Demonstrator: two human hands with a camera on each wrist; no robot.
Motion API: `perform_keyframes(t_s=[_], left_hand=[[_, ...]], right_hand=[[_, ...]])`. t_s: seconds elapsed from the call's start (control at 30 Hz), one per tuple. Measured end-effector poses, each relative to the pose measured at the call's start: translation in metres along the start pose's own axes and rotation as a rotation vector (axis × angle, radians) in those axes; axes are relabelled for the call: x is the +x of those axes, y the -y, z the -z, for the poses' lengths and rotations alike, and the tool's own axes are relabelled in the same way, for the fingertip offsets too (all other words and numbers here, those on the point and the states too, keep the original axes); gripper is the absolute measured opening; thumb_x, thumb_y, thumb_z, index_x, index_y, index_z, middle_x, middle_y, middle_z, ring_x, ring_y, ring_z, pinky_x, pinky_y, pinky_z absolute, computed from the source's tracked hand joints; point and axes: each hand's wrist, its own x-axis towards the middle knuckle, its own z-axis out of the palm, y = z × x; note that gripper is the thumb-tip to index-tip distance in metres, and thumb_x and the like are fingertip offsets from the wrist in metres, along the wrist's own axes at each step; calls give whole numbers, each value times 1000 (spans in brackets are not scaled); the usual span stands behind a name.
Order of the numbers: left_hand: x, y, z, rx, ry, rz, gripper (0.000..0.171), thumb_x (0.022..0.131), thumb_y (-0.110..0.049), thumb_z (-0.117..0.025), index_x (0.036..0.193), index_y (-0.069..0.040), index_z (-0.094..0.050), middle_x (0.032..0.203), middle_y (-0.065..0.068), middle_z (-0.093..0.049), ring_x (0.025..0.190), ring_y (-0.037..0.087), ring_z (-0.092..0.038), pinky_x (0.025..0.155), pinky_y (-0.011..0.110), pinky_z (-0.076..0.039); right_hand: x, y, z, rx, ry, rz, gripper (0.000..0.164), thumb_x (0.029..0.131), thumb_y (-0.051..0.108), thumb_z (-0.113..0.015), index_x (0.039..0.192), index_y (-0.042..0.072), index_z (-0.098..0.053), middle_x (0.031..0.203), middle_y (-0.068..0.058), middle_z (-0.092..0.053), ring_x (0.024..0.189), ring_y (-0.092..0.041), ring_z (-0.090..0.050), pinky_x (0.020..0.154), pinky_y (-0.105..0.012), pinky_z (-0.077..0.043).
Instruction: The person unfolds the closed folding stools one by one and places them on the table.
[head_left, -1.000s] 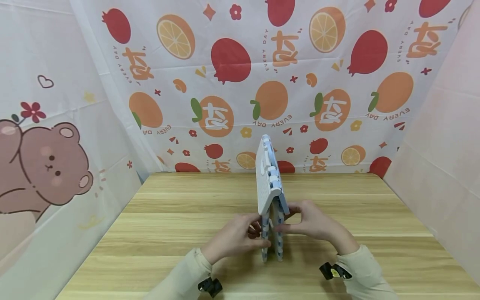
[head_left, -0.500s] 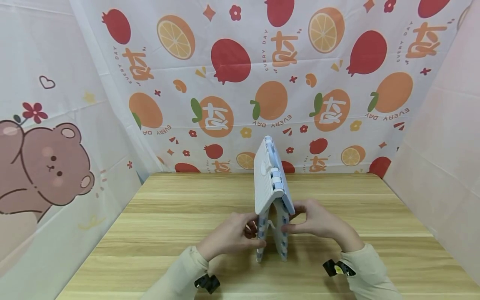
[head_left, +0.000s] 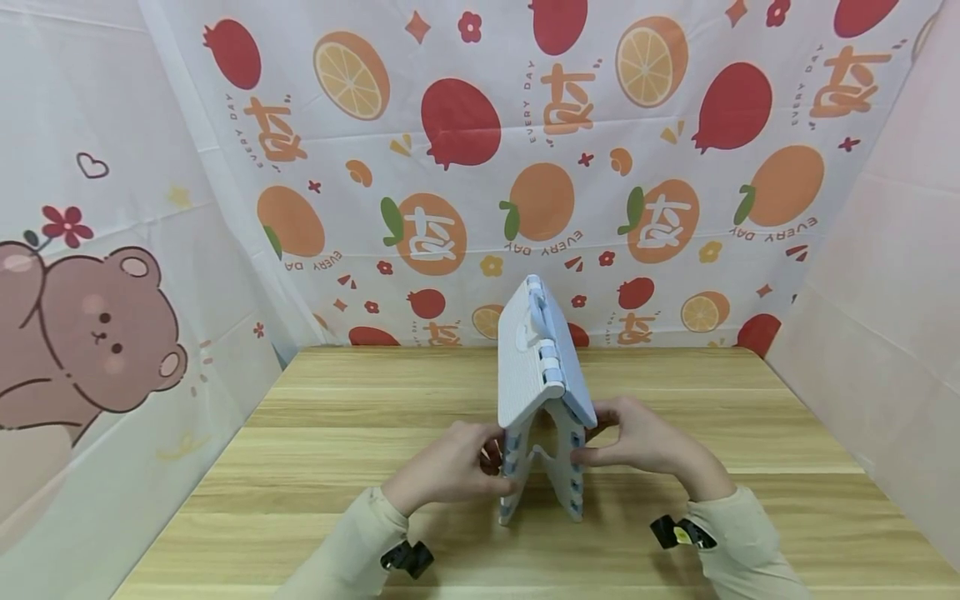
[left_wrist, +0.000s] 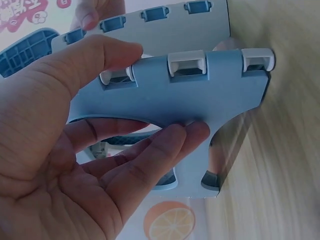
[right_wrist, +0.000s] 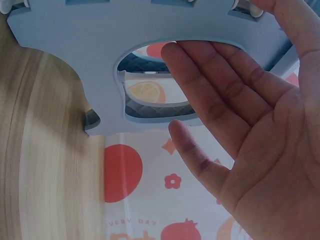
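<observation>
A folding step stool [head_left: 517,354] in white and pale blue plastic stands upright on the wooden table. Its hinged top is bent into a steep roof shape, with the two side legs apart below. My left hand [head_left: 453,471] grips the left leg, thumb along its hinged front edge. In the left wrist view, the fingers curl against the outer face of the blue leg panel [left_wrist: 237,85], by its cut-out. My right hand [head_left: 648,446] holds the right leg, thumb at the front edge. Its fingers reach into the oval opening of that leg panel [right_wrist: 55,45] in the right wrist view.
The wooden table [head_left: 330,450] runs to a fruit-print cloth [head_left: 480,192] hung behind it. Plain pale cloth [head_left: 885,317] hangs at the right, and a bear-print cloth [head_left: 217,292] at the left. Both wrists carry small black cameras.
The hands have moved apart, the left hand to the left and the right hand slightly right. The stool's legs have spread wider and its top has opened from a narrow fold into a broader roof.
</observation>
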Motion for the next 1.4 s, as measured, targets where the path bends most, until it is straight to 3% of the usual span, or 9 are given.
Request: perform_keyframes(t_s=[0.2, 0.83, 1.4], left_hand=[[-2, 1, 6, -7, 21, 8, 38, 82, -20, -89, 112, -3, -72, 96, 9, -78, 84, 21, -77, 70, 18, -59], [-8, 4, 20, -17, 76, 8, 31, 82, -20, -89, 104, -7, -71, 96, 10, -78, 86, 23, -78, 71, 17, -59], [-11, 11, 29, 44, 78, 4, 29, 81, -26, -92, 95, -13, -70, 93, 8, -76, 81, 13, -71, 69, 20, -57]], right_hand=[[-2, 1, 3, 4, 1, -5, 33, 90, 31, -87, 118, 16, -78, 108, 6, -80, 101, -11, -75, 91, -28, -58], [-7, -3, 11, 37, 16, 12, 35, 92, 24, -85, 122, 9, -77, 115, -4, -81, 102, -12, -75, 90, -27, -60], [-9, -4, 14, 44, 29, -8, 38, 91, 23, -85, 123, 6, -76, 115, -5, -81, 103, -14, -75, 88, -26, -60]])
